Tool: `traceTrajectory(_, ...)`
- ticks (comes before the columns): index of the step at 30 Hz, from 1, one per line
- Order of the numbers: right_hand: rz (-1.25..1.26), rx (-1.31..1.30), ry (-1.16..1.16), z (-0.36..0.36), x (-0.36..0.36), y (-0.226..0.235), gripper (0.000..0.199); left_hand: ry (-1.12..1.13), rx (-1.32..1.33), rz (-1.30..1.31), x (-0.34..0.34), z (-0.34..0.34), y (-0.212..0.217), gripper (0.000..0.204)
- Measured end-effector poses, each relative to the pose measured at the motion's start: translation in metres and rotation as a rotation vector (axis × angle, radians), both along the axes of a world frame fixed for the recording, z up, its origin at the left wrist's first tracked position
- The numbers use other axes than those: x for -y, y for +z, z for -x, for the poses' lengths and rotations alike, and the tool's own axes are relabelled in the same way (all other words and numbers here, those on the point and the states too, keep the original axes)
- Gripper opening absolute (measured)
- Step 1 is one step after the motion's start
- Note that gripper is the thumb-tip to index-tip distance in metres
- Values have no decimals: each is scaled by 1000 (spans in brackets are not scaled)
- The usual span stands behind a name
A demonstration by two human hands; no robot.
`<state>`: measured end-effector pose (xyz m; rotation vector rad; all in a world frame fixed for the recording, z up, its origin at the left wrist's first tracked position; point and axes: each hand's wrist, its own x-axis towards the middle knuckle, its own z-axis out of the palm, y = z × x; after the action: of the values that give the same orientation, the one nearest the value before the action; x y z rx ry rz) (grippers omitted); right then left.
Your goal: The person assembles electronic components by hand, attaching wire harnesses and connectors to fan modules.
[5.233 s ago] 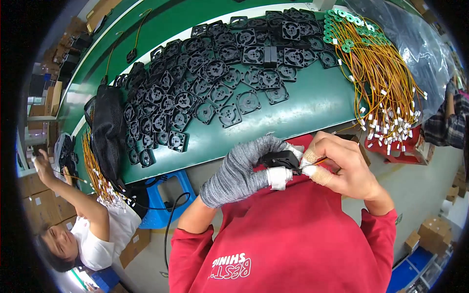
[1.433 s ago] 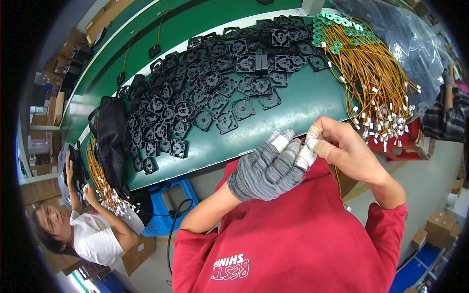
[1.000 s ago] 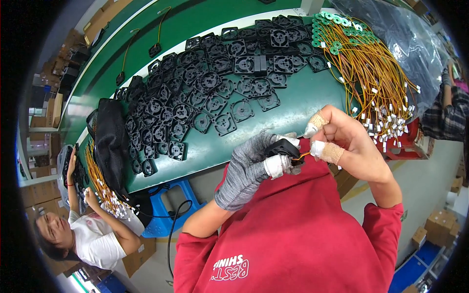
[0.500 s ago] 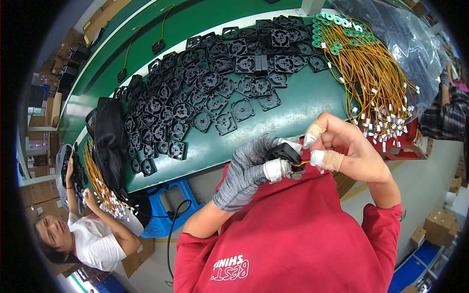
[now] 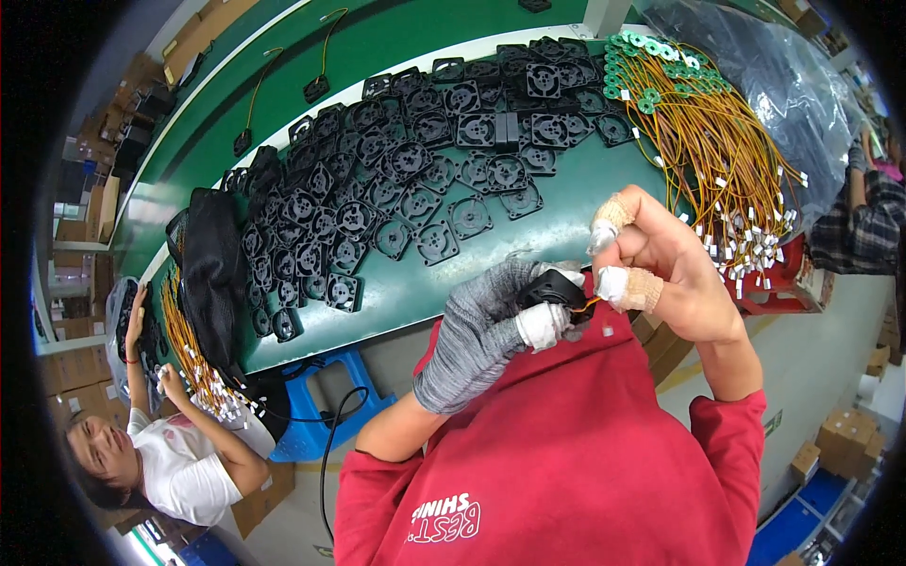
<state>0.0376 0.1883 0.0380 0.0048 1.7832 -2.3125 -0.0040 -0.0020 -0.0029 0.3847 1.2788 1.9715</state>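
My left hand (image 5: pixel 481 321), in a grey glove with white tape on the thumb, is closed around a small black fan housing (image 5: pixel 551 290) in front of my chest. Short yellow-orange wires (image 5: pixel 590 304) come out of the housing's right side. They run to the thumb of my right hand (image 5: pixel 665 274), which is bare apart from tape on thumb and index finger. The index fingertip stands apart from the thumb, while the other fingers curl in behind, and the wires appear pinched there. Where the wires end is hidden by the fingers. A small pale bit (image 5: pixel 607 331) shows just below.
Many black fan frames (image 5: pixel 406 160) cover the green table (image 5: pixel 396 288). Green ring-shaped boards with yellow-brown wires (image 5: pixel 727 141) lie right, beside clear plastic (image 5: pixel 764 66). A black mesh bag (image 5: pixel 212 274) hangs left. Beyond are a blue stool (image 5: pixel 326 406) and a co-worker (image 5: pixel 189 462).
My right hand has shifted slightly down and left, its index fingertip lifting farther from the thumb. The fan housing has turned a little in my left hand.
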Motion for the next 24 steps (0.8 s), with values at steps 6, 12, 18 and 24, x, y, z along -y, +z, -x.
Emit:
traceTrajectory(6,-59,24,-16,1,-5,-5,26,-64,227,-57,2,4,-9,34)
traceTrajectory(12,-78,30,-16,-2,-10,-10,26,-64,221,-112,2,7,-11,34)
traceTrajectory(18,4,88,6,0,-6,-5,30,29,121,-194,10,25,4,26)
traceTrajectory(24,-512,-475,-472,8,-34,11,37,451,-100,-540,12,152,59,27)
